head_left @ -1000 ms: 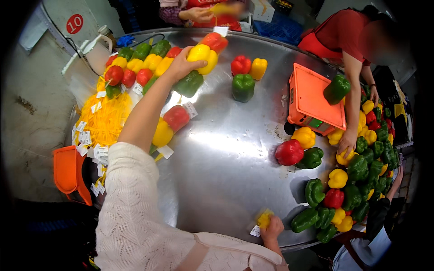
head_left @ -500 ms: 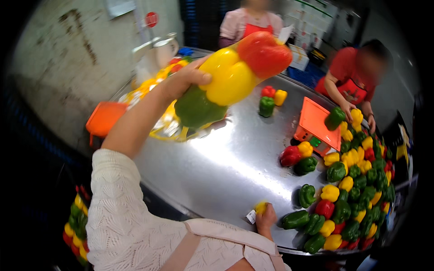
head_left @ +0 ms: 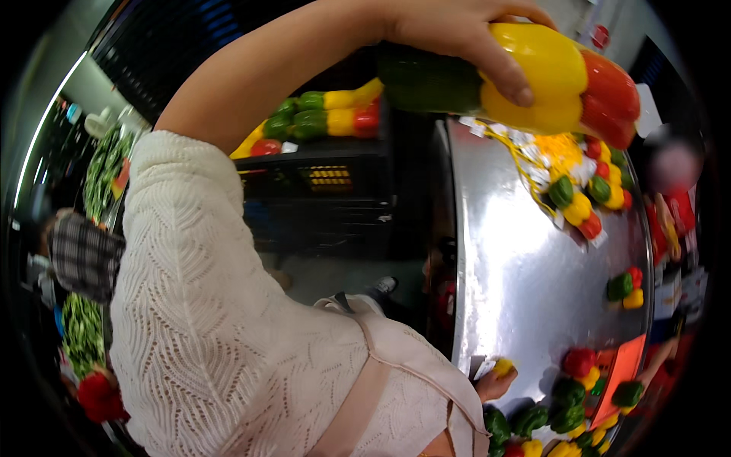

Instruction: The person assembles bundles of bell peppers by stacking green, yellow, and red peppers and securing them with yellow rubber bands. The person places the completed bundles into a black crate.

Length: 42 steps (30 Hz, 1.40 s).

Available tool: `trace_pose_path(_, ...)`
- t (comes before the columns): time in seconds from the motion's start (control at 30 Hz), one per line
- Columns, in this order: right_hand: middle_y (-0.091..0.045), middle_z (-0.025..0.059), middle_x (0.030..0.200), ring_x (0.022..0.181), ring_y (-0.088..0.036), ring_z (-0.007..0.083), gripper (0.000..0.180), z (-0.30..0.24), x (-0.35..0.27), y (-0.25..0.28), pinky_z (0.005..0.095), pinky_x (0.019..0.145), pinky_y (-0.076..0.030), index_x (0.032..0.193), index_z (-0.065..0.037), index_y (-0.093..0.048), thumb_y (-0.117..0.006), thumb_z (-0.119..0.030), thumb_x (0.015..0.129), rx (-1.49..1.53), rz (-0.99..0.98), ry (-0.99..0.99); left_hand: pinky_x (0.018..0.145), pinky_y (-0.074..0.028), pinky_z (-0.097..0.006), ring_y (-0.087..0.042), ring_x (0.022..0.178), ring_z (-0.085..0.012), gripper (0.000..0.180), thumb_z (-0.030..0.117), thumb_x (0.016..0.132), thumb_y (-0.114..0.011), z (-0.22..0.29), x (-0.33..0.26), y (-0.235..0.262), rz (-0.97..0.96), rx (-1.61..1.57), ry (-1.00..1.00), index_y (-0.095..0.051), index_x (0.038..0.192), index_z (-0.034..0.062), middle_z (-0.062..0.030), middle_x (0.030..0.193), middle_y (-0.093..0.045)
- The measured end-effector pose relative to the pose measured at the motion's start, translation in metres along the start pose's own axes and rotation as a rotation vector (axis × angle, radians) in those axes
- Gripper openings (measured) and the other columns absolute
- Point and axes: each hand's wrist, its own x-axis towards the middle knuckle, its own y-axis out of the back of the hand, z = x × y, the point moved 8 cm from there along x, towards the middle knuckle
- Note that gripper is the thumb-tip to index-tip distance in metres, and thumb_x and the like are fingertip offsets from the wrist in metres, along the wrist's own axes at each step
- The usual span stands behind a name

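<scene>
Raised high, my left hand point(head_left: 472, 38) is closed around a clear-wrapped pack of bell peppers point(head_left: 541, 76), with a green, a yellow and a red one in a row. The pack lies nearly level. Low beside my waist, my right hand point(head_left: 496, 387) is closed on a small yellow thing point(head_left: 503, 367) with a white tag point(head_left: 484, 369); its exact kind does not show. Just below that hand lie loose green peppers point(head_left: 530, 417). Similar wrapped pepper packs point(head_left: 311, 123) rest on a black crate point(head_left: 327, 179) beyond my left forearm.
A steel table point(head_left: 502, 266) stretches to my right. On it are yellow netting with tags point(head_left: 560, 152), a pepper trio point(head_left: 626, 287) and an orange scale point(head_left: 626, 365). A blurred person in red point(head_left: 678, 209) is at its far side. Another person in a plaid cap point(head_left: 85, 255) is at left.
My view has swung left, bringing the black crates into sight. My left hand has carried the pepper pack left from above the table toward them. My right hand keeps the yellow thing.
</scene>
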Motion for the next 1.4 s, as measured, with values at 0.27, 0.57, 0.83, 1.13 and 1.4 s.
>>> trace_pose_path(0.27,-0.068,0.0186,0.101,0.092,-0.064,0.0374,0.024,0.024,0.022,-0.007,0.0432,0.083,-0.049,0.107,-0.003,-0.062,-0.056,-0.023,0.096,-0.094,-0.144,0.038,0.101,-0.049,-0.04,-0.058,0.117,-0.0297,0.087,0.043,0.075,-0.082,-0.119,-0.174,0.074,0.377,0.431,0.173,-0.042,0.143,0.006,-0.0158,0.127,-0.056)
trace_pose_path(0.57,-0.063,0.0074,0.098,0.088,-0.059,0.0199,0.026,-0.002,0.014,-0.031,0.0317,0.082,-0.049,0.113,0.003,-0.062,-0.052,-0.005,0.09,0.147,-0.109,-0.152,0.097,-0.052,-0.04,-0.063,0.109,-0.0335,0.095,0.034,0.064,-0.082,-0.303,-0.242,0.079,0.202,0.425,0.344,-0.041,0.145,0.0063,-0.0207,0.123,-0.06)
trace_pose_path(0.83,-0.059,0.0031,0.086,0.077,-0.054,0.0129,0.01,-0.085,-0.057,-0.049,0.028,0.073,-0.047,0.097,0.0,-0.061,-0.052,-0.002,0.092,0.111,-0.243,-0.153,0.1,-0.048,-0.045,-0.056,0.119,-0.0392,0.096,0.035,0.065,-0.083,-0.402,-0.22,0.02,0.164,0.3,0.278,-0.039,0.146,0.0082,-0.0214,0.134,-0.053)
trace_pose_path(1.13,-0.06,0.004,0.083,0.077,-0.052,0.0138,0.011,-0.095,-0.12,-0.029,0.0299,0.069,-0.046,0.095,0.001,-0.062,-0.053,-0.002,0.09,-0.036,-0.144,-0.181,0.105,-0.036,-0.05,-0.043,0.125,-0.0434,0.091,0.044,0.077,-0.077,-0.441,-0.226,-0.038,0.129,0.487,0.174,-0.035,0.149,0.0082,-0.023,0.145,-0.036)
trace_pose_path(1.4,-0.057,0.0032,0.083,0.076,-0.05,0.0139,0.011,-0.106,-0.113,-0.073,0.0295,0.069,-0.044,0.094,0.001,-0.061,-0.05,-0.001,0.09,0.076,-0.244,-0.178,0.114,-0.024,-0.055,-0.028,0.143,-0.0449,0.088,0.058,0.086,-0.064,-0.436,-0.224,-0.041,0.08,0.615,0.19,-0.032,0.151,0.0082,-0.0261,0.152,-0.032)
